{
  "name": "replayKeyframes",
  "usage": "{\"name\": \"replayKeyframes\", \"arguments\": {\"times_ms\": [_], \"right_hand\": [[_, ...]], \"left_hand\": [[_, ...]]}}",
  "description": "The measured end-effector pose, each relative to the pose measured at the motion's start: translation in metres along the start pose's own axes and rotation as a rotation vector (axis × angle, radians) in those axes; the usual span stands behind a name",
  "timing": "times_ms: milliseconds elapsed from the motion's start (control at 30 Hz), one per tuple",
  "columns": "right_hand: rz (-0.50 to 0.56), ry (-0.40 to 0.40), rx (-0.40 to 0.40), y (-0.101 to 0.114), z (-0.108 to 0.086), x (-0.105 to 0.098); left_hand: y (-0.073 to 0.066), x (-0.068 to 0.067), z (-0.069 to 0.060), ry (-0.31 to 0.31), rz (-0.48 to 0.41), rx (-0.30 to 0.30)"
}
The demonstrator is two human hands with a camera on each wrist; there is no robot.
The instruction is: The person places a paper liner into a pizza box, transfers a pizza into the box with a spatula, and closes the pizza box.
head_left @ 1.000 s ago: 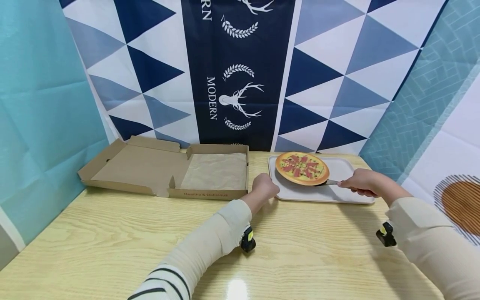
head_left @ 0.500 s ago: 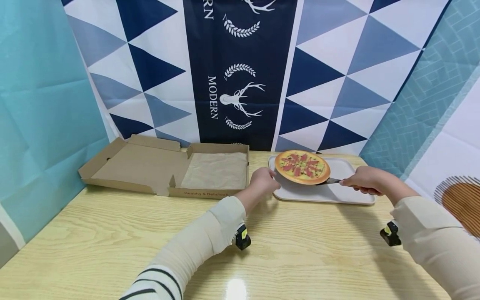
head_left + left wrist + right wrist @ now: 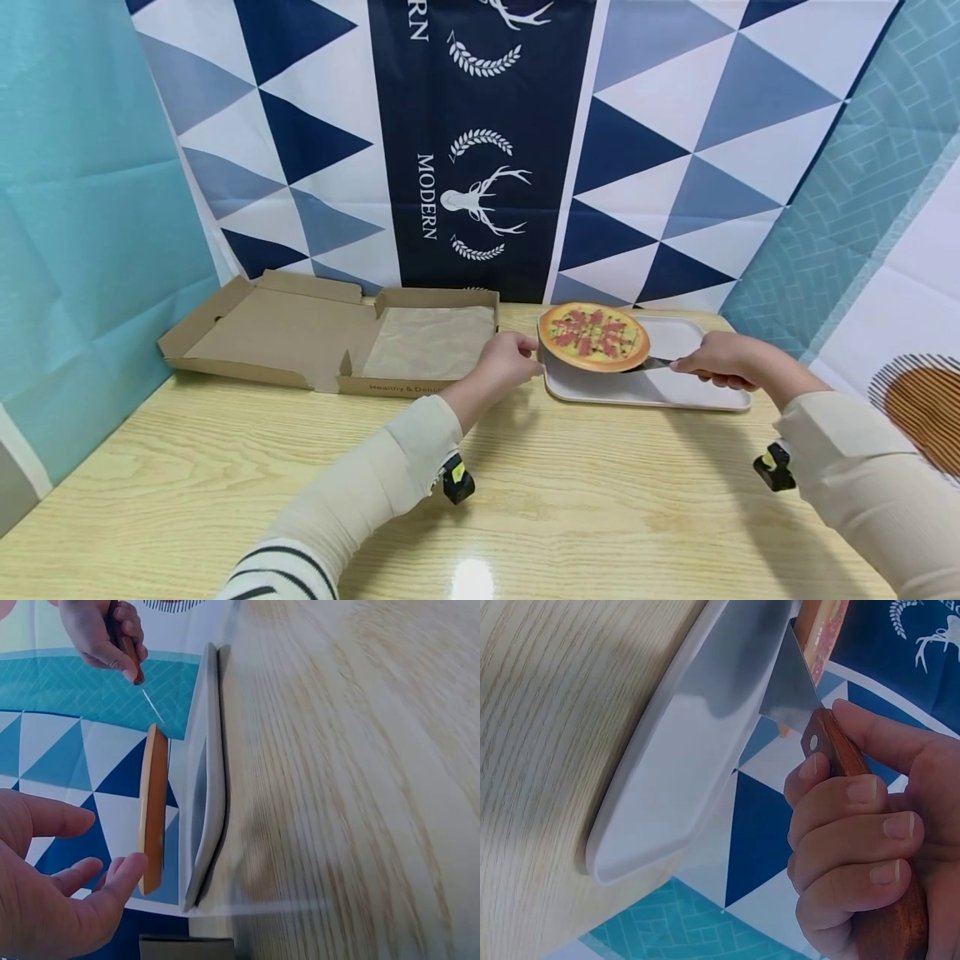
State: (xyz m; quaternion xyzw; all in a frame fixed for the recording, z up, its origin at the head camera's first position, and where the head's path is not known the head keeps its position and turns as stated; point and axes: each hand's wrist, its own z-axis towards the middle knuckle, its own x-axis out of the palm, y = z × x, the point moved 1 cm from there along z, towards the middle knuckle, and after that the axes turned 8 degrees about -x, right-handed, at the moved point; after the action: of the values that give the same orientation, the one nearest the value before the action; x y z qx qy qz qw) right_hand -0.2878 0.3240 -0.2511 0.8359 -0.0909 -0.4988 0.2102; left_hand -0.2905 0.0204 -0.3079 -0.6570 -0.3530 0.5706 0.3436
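The pizza [image 3: 595,337] lies between the two hands, raised over the left part of the white tray [image 3: 693,337] with a gap beneath it. The right hand [image 3: 720,360] grips the wooden handle of a spatula [image 3: 791,682], whose long axis runs sideways—leftward from that fist to the pizza's underside. The left hand [image 3: 508,360] is the nearer one: its fingers are loosely bent, grasping nothing, at the pizza's left rim—whether a fingertip touches, I cannot tell. Beyond that hand, farther left on the surface [image 3: 600,492], the opened cardboard box [image 3: 401,387] has its paper-lined half toward the pizza.
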Motion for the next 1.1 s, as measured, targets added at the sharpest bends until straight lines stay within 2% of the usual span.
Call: {"name": "replayKeyframes", "arguments": {"times_ms": [300,800,1100], "right_hand": [[-0.013,0.012,-0.010,0.005,-0.002,0.001],[-0.016,0.019,-0.018,0.014,-0.001,-0.004],[-0.048,0.021,-0.019,0.022,0.002,-0.003]], "left_hand": [[0.009,-0.012,-0.005,0.074,-0.085,-0.039],[0.027,-0.045,-0.009,0.103,-0.061,-0.022],[0.041,-0.058,-0.011,0.097,-0.042,-0.002]]}}
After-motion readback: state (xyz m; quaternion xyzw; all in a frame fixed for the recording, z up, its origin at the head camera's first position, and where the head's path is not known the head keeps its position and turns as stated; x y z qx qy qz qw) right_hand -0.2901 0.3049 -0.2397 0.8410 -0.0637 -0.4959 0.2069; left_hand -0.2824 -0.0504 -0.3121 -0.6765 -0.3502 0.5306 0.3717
